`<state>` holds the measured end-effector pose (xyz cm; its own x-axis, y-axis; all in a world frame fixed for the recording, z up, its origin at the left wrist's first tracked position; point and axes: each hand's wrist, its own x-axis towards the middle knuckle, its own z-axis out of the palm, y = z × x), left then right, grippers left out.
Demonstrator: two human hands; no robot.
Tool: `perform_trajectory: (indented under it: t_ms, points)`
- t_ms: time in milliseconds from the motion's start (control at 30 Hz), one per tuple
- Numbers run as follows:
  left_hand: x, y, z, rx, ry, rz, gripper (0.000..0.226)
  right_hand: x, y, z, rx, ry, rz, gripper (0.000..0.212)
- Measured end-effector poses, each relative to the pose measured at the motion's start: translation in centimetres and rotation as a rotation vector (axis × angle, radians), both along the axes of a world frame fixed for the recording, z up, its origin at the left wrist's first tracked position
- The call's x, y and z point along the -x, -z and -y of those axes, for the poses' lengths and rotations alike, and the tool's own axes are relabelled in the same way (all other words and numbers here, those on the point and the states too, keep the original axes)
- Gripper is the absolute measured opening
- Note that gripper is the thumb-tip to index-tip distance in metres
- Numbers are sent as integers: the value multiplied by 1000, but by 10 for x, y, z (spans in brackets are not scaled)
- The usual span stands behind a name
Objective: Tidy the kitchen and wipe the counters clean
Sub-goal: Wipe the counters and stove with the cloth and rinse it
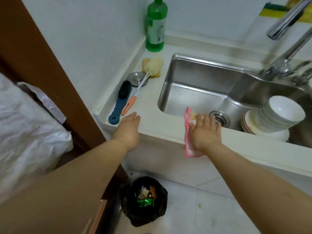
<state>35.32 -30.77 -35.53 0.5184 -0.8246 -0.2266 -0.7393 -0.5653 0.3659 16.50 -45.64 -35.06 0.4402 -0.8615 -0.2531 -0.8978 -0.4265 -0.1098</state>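
Pink-edged white dishcloth (189, 132), crumpled and damp-looking, draped over the front edge of the counter (152, 105), upper end reaching the rim of the steel sink (199, 81), lower end hanging down the cabinet face. Pressed flat under the right hand (205, 132), fingers spread and straight, fingertips over the sink's front rim beside the drain strainer (219, 118). Left hand (129, 130) laid at the front edge near the counter's left corner, fingers straight and together, holding nothing. Just beyond it, along the left edge: a blue-handled brush (120, 103) with black bristles, an orange-handled white tool (133, 98), a round metal sink plug (135, 78), then a yellowish sponge cloth (152, 66). Green bottle (156, 26) upright in the back left corner. Stacked white bowls (283, 114) and plates at the sink's right side, under the chrome faucet (287, 41). Black rubbish bag (145, 200), open, with wrappers, on the tiled floor below.
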Motion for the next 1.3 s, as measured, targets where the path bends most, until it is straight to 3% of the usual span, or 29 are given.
perform_trajectory:
  t_ms: [67, 167, 233, 367, 467, 567, 733, 867, 933, 1000, 1100, 1300]
  points:
    - [1, -2, 2, -19, 12, 0, 74, -9, -4, 1, 2, 126, -32, 66]
    - [-5, -1, 3, 5, 28, 19, 71, -77, 4, -43, 43, -207, 88, 70]
    - [-4, 0, 2, 79, 30, 11, 66, -109, 9, -74, -46, -392, 178, 71]
    - [-2, -1, 0, 34, 34, 63, 65, -70, 7, -57, -51, -522, 153, 55]
    - [2, 1, 2, -31, 5, 59, 70, -7, 6, -19, -16, -269, 79, 55]
    - [5, -2, 4, -56, -1, 62, 69, -6, 1, -11, -35, -18, 14, 59]
    - [8, -4, 7, -88, -13, 84, 74, -86, 1, -64, -70, -443, 123, 61]
    - [11, -4, 7, -116, -15, 110, 77, -56, -2, -53, -85, -572, 100, 57]
    - [9, -4, 9, -121, -25, 111, 78, -15, -4, -31, -41, -464, 82, 56]
    - [12, -5, 12, -124, -30, 110, 76, 20, -4, -12, -25, -220, 61, 55]
    - [14, -9, 17, -138, -17, 123, 74, 11, -1, -8, -24, -22, 37, 55]
    - [15, -2, 22, -109, -44, 162, 69, -76, 4, -58, -105, -567, 153, 56]
